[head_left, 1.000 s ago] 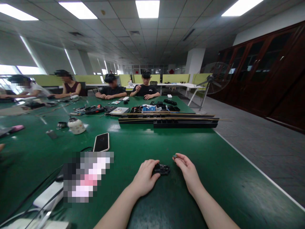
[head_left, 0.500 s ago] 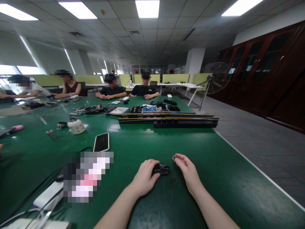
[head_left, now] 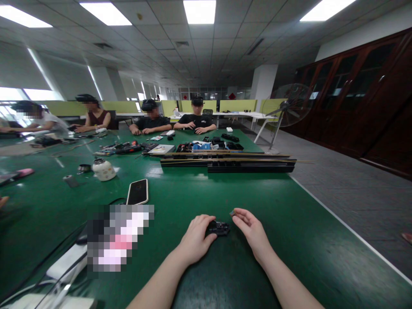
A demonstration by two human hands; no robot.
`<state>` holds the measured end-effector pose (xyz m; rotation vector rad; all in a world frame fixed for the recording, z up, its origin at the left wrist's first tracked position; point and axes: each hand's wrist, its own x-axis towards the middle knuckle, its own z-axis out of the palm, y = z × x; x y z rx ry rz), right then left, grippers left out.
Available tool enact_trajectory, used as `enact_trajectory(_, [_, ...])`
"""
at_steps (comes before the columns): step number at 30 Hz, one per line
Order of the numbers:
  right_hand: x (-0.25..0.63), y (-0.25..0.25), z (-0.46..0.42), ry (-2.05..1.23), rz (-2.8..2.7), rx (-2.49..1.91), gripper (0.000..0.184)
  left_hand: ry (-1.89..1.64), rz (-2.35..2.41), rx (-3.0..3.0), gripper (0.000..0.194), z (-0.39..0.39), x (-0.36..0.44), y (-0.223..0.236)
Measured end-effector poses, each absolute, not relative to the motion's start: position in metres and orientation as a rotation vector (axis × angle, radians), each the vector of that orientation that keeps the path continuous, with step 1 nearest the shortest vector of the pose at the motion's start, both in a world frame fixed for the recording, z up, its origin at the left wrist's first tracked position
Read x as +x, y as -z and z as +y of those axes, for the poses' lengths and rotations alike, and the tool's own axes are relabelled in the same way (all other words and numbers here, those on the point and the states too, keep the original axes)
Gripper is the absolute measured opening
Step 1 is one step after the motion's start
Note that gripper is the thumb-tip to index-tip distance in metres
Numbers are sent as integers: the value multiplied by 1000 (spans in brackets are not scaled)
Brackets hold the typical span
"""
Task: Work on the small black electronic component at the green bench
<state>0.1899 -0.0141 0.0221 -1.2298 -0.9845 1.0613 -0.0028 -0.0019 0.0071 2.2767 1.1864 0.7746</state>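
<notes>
Pinching small piece (head_left: 232, 213), hardly discernible; black device (head_left: 220, 228) partly covered.

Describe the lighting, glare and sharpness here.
In the head view, the ceiling lights are blown out white, soft glare lies on the green table, a pixelated patch sits near the phone, and the small piece in the right hand is too small to identify.

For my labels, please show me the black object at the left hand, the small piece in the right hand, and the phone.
Black object (head_left: 222, 228): head view, middle of its uncovered part.
Small piece (head_left: 232, 213): head view, its exposed end.
Phone (head_left: 137, 192): head view, dark screen.
</notes>
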Motion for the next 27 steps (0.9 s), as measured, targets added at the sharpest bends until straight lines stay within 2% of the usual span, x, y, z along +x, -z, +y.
enact_trajectory(6, [188, -17, -15, -1045, -1195, -1236, 34, -780, 1187, 2272, 38, -1, -3, -6])
enact_trajectory(17, [185, -18, -22, -786, -1595, -1332, 20, -775, 1194, 2283, 38, -2, -3, -7])
enact_trajectory(27, [184, -19, -25, -694, -1849, -1358, 25, -773, 1193, 2287, 37, -2, -2, -5])
